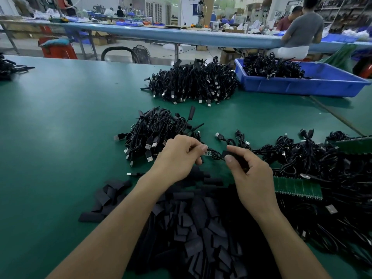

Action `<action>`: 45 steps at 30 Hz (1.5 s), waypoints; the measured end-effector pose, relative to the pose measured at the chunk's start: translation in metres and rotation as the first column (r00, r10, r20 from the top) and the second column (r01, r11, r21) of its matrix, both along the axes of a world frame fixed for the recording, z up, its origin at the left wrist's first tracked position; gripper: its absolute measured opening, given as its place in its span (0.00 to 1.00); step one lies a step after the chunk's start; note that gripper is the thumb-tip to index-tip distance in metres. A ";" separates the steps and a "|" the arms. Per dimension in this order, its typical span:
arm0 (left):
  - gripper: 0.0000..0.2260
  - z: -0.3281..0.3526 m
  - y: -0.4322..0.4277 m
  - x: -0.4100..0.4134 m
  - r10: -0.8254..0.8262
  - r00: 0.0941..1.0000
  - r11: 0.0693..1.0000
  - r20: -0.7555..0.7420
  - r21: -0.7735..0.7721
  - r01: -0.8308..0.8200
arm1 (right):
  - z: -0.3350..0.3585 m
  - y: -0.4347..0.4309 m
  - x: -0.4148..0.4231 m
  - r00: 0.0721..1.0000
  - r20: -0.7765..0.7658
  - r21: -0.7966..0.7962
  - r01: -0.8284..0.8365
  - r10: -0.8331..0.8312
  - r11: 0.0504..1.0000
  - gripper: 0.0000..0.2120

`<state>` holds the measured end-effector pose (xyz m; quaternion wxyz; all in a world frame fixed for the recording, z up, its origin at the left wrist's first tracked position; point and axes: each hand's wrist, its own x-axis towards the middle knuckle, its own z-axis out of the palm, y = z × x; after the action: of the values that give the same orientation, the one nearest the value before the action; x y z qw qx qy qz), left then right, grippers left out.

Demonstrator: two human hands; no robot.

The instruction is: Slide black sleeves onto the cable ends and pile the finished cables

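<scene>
Two hands are working over the green worktop point(60, 137) here. The left hand point(179, 158) pinches the end of one cable point(216, 156) between thumb and forefinger, and a tiny circuit board point(207, 153) pokes out just past the fingertips. The right hand point(251, 178) grips a single black sleeve point(233, 156) between thumb and fingers. The sleeve's mouth points at the board and sits just beside it, with a little curl of the cable in between. Whether the wire already runs through the sleeve is honestly hard to tell.

There are five cable heaps in view:
- The near pile point(155, 133) sits right behind the left hand, with silver USB plugs sticking out all round its edge.
- The far pile point(193, 81) is bigger and lies further back, just beside the one blue bin point(302, 87).
- A bin load point(271, 67) is stacked inside that bin.
- A sprawling tangle point(322, 164) spreads out to the right of the right hand and runs to the frame edge.
- A small edge heap point(10, 67) is cut off at the far left.

The loose sleeves point(201, 228) lie in one big dark heap under both forearms, flat black pieces, way too many to count.

There are two green board strips. The near strip point(298, 187) is just beside the right wrist, half buried in the tangle. The far strip point(354, 143) is at the right edge.

In the back right, two people point(302, 27) are at a long blue bench point(181, 35), one in a grey top, the other in dark red
</scene>
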<state>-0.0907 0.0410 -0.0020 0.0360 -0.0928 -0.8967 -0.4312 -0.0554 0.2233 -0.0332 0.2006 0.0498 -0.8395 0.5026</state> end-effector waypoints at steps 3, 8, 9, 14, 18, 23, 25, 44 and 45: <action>0.12 0.000 -0.001 0.000 -0.023 0.999 0.998 0.023 0.051 0.022 | 0.000 0.001 -0.001 1.000 0.010 -0.035 -0.007 0.008 0.999 0.12; 0.13 0.000 -0.003 0.000 -0.041 0.998 0.987 0.048 0.155 0.033 | -0.002 0.001 0.000 1.000 -0.007 -0.142 0.002 -0.003 0.990 0.09; 0.12 0.000 -0.002 0.000 -0.044 0.998 0.985 0.053 0.170 0.035 | -0.002 0.001 0.000 1.000 -0.018 -0.145 -0.007 0.004 0.989 0.09; 0.11 0.001 0.000 0.001 -0.074 0.994 0.976 0.087 0.212 0.054 | -0.002 0.000 0.001 0.998 -0.041 -0.130 -0.061 0.056 0.990 0.10; 0.10 0.003 0.004 0.004 -0.110 0.987 0.961 0.117 0.266 0.075 | -0.002 0.000 0.002 0.995 -0.069 -0.128 -0.081 0.072 0.989 0.11; 0.10 0.005 0.006 0.006 -0.140 0.976 0.949 0.168 0.304 0.083 | -0.001 0.000 0.002 0.994 -0.091 -0.135 -0.069 0.057 0.988 0.10; 0.10 0.005 0.007 0.006 -0.151 0.972 0.946 0.180 0.311 0.090 | 0.000 0.000 0.003 0.994 -0.095 -0.144 -0.070 0.056 0.987 0.10; 0.06 0.002 -0.003 0.002 -0.289 0.933 0.920 0.216 0.333 0.208 | 0.006 0.005 0.006 0.960 0.018 -0.159 -0.273 0.279 0.949 0.12; 0.06 0.001 -0.003 0.003 -0.305 0.926 0.919 0.224 0.324 0.224 | 0.007 0.005 0.007 0.953 0.025 -0.144 -0.295 0.302 0.944 0.13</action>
<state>-0.0880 0.0384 -0.0007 -0.1322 -0.1481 -0.7983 -0.5685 -0.0485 0.2279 -0.0266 0.1054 0.1507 -0.7897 0.5853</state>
